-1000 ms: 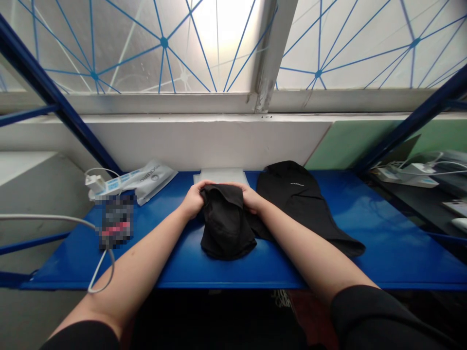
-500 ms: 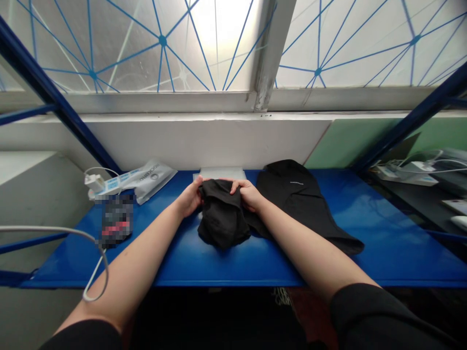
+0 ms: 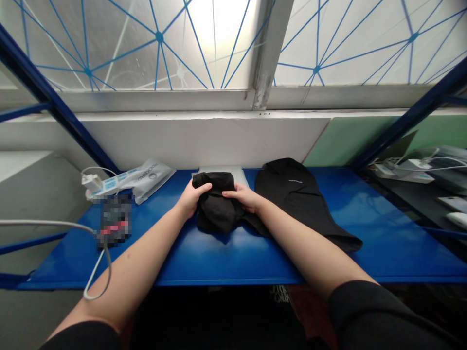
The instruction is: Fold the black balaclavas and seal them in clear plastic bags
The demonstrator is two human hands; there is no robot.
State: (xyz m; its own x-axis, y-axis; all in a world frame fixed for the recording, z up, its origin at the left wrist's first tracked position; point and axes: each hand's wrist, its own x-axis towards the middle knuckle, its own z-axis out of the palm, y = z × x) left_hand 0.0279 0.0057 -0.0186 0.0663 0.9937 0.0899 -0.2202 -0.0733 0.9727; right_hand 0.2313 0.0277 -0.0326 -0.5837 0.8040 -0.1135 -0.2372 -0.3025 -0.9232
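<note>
A bunched piece of black cloth (image 3: 218, 214) is held up in the middle, just over the table. My left hand (image 3: 188, 198) grips its left side, thumb lying across the front near the upper edge. On the right side my right hand (image 3: 247, 197) pinches the cloth, with thumb and finger pointing inward. The fingers behind the fabric are hidden. Right of my right hand lies a flat black fabric garment (image 3: 292, 189), hood-like in outline, with a small pale logo. My right wrist and forearm partly cover it.
The blue table (image 3: 219, 265) runs up to the wall. On the left lie a grey printed pouch (image 3: 155, 177), a white power strip (image 3: 113, 184) and a pixelated dark object (image 3: 116, 221). A pale flat item (image 3: 239, 175) sits behind the cloth. A white cable (image 3: 109, 270) crosses my left forearm.
Both hands have shifted the cloth slightly up and left. My left thumb has come over its front, and the upper edge is now folded into a band.
</note>
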